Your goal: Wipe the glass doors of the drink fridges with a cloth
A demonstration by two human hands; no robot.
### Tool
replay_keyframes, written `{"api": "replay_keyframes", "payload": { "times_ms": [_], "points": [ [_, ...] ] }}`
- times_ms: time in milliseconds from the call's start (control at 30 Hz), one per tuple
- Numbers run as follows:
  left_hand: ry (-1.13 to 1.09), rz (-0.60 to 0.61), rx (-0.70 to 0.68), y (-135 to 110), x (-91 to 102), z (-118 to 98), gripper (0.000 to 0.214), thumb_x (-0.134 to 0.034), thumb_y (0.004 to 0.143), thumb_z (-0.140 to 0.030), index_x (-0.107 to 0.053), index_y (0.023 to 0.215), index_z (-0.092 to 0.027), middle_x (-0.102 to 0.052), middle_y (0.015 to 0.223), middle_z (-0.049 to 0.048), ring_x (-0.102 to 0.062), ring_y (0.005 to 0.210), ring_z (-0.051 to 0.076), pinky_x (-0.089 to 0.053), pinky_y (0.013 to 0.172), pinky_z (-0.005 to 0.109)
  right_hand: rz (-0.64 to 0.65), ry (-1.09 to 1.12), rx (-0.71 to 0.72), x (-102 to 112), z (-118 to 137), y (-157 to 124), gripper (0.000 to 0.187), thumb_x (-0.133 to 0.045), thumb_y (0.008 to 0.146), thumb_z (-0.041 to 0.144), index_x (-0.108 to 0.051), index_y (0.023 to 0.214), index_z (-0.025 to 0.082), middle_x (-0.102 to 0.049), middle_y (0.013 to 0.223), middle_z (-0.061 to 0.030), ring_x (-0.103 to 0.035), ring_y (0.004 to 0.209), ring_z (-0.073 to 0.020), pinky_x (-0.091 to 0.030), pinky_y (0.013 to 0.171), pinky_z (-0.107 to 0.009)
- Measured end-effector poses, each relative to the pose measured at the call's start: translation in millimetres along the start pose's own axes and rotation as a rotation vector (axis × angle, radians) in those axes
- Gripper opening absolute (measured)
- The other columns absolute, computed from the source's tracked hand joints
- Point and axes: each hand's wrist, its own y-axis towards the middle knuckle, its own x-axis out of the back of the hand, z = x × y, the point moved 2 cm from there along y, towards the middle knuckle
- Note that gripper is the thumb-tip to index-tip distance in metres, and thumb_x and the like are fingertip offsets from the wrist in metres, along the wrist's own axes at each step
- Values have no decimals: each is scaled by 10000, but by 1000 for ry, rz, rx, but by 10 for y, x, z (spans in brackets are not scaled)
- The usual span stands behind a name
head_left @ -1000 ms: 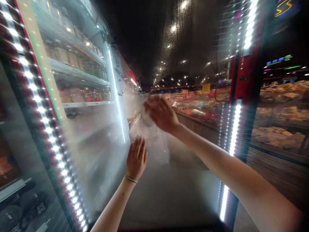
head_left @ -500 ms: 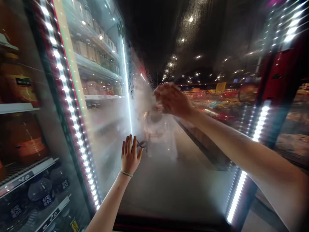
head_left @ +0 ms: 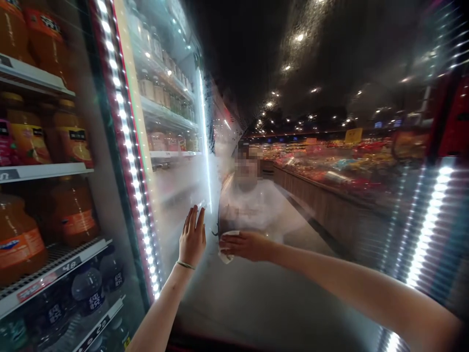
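- The left hand (head_left: 192, 234) was open, fingers up and slightly spread, raised at the fogged glass door of a drinks fridge (head_left: 172, 220); whether the palm touched the glass could not be told.
- A thin band (head_left: 185, 265) circled the left wrist.
- The right hand (head_left: 245, 246) was closed around a white wad of tissue (head_left: 225, 250), its arm reaching across from the right; the wad could be paper or cloth, and it stuck out below the fingers.
- The wad sat just beside the left hand, to its right, in front of the glass.
- A bright LED strip (head_left: 126, 127) ran up the door frame to the left of the hands.
- Behind the glass at left stood orange-labelled juice bottles (head_left: 71, 215) on white shelves (head_left: 44, 168), with clear water bottles (head_left: 88, 288) on a lower shelf.
- Jars and bottles (head_left: 157, 88) filled the shelves farther along the fridge.
- A person in a white top (head_left: 249, 210) showed directly beyond the hands, partly behind the right hand; whether this was a reflection in the glass could not be told.
- To the far right, a long display counter (head_left: 330, 195) held blurred, colourful goods under a yellow sign (head_left: 353, 135).
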Motion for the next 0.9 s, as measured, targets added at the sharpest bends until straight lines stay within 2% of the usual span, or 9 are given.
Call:
{"api": "replay_keyframes", "payload": {
  "times_ms": [133, 233, 333, 400, 467, 600, 733, 800, 900],
  "points": [
    [37, -22, -14, 252, 79, 114, 653, -400, 1037, -156, -239, 1655, -290, -366, 1673, 130, -309, 1573, 299, -434, 1218, 525, -42, -30, -229, 635, -1294, 328, 550, -463, 990, 108, -534, 1508, 279, -544, 1573, 25, -446, 1502, -198, -442, 1204, -410],
    [50, -61, -23, 568, 138, 197, 647, -395, 1038, -157, -245, 1653, -293, -355, 1679, 127, -315, 1571, 294, -424, 1226, 527, -172, -76, -510, 1210, -2328, 591, 529, -430, 1054, 235, -437, 1583, 243, -439, 1650, -49, -302, 1580, -271, -277, 1304, -545],
    [51, -82, -24, 802, 185, 258, 643, -381, 1040, -151, -250, 1650, -305, -351, 1683, 110, -318, 1570, 282, -446, 1213, 508, -294, -131, -686, 1472, -2763, 747, 538, -376, 1084, 338, -391, 1609, 218, -356, 1693, -77, -223, 1605, -309, -208, 1308, -618],
    [45, -81, -28, 836, 193, 271, 650, -376, 1040, -143, -236, 1653, -309, -345, 1688, 100, -307, 1574, 274, -444, 1217, 500, -322, -139, -723, 1398, -2689, 833, 552, -362, 1088, 360, -369, 1619, 209, -346, 1696, -86, -198, 1610, -320, -210, 1302, -637],
    [30, -77, -30, 737, 177, 263, 667, -373, 1039, -131, -208, 1660, -311, -344, 1689, 95, -300, 1577, 264, -423, 1235, 497, -278, -107, -674, 1145, -2348, 904, 573, -396, 1079, 345, -345, 1632, 205, -353, 1692, -89, -197, 1610, -321, -226, 1307, -626],
    [12, -46, 19, 153, 101, 226, 703, -377, 1033, -112, -155, 1668, -312, -349, 1687, 95, -306, 1573, 251, -421, 1241, 481, -94, 69, -439, 376, -1048, 834, 671, -494, 1033, 292, -264, 1663, 265, -386, 1676, -25, -280, 1586, -281, -330, 1309, -537],
    [67, 39, 57, -448, 61, 227, 731, -400, 1019, -97, -142, 1668, -313, -304, 1705, 94, -284, 1578, 261, -445, 1220, 475, 88, 266, -282, -143, 72, 586, 689, -476, 1004, 243, -273, 1617, 484, -423, 1622, 159, -405, 1528, -171, -495, 1220, -393],
    [85, 65, 43, -465, 85, 271, 742, -409, 1009, -86, -156, 1666, -322, -313, 1702, 90, -287, 1576, 264, -453, 1212, 477, 137, 307, -199, -138, 85, 581, 678, -481, 980, 197, -356, 1584, 478, -454, 1602, 170, -425, 1515, -155, -491, 1215, -342],
    [72, 37, 25, -38, 172, 403, 702, -403, 1015, -105, -215, 1656, -319, -326, 1696, 94, -277, 1581, 277, -461, 1205, 494, 76, 220, -226, 207, -708, 798, 627, -421, 988, 113, -453, 1561, 368, -487, 1604, 101, -392, 1535, -168, -379, 1289, -347]
  ]
}}
